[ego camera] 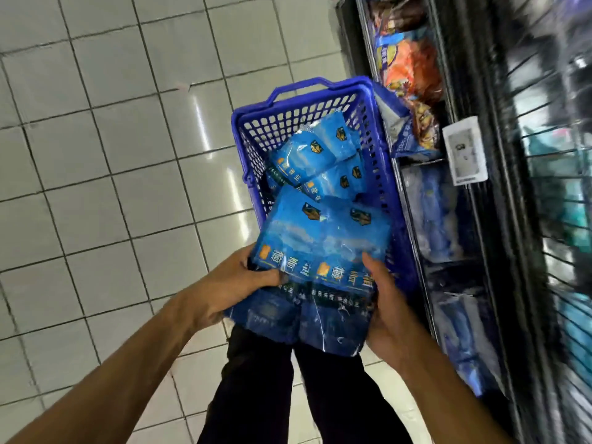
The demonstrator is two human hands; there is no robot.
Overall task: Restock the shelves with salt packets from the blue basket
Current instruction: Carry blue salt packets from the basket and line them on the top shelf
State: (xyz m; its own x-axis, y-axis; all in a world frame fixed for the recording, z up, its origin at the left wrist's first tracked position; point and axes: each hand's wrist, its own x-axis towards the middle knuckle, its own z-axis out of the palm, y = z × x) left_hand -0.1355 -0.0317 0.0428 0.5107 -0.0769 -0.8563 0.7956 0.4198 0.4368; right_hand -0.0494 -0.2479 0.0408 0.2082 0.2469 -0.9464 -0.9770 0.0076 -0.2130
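Note:
A blue plastic basket (256, 123) stands on the tiled floor beside the shelves, with several blue salt packets (307, 155) lying loose inside. Above its near end I hold a stack of blue salt packets (317, 248) between both hands. My left hand (237, 280) grips the stack's left edge, thumb on top. My right hand (389, 302) grips the right edge, thumb over the front. The lower part of the stack hides the basket's near rim.
Dark shelves (499, 219) run along the right, holding blue bags (432, 219) low down and orange snack bags (413, 68) higher up. A white price tag (466, 152) hangs on a shelf edge. White tiled floor (112, 155) spreads to the left. My dark trouser legs (288, 395) are below.

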